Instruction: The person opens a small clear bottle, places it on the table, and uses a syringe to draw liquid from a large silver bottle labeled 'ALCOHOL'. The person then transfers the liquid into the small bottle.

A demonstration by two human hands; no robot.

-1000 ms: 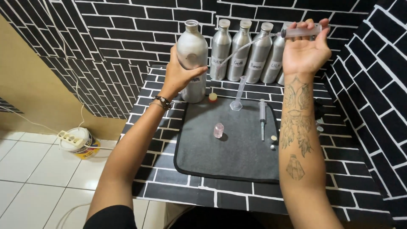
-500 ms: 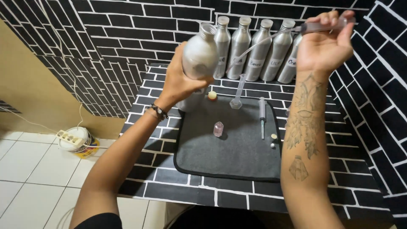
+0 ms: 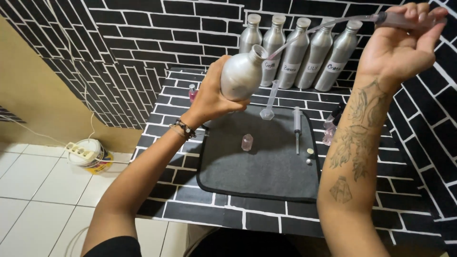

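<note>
Hands are working above the grey mat (image 3: pixel 266 162): the left hand (image 3: pixel 214 95) is gripping a tilted silver bottle (image 3: pixel 242 74), fingers wrapped around it; the right hand (image 3: pixel 397 45) is closing on a syringe (image 3: pixel 404 20), whose tube (image 3: pixel 309 33) is apparently entering the bottle's mouth.

Left arm: reaches forward from the lower left, forearm bare, a dark beaded band at the wrist.
Left hand (image 3: pixel 209 97): raised, fingers wrapped closed in a grip, thumb on the near side.
Right arm: upright, tattooed inner forearm facing the camera.
Right hand (image 3: pixel 397 50): raised high, palm toward the camera, fingers curled closed at the top.
</note>
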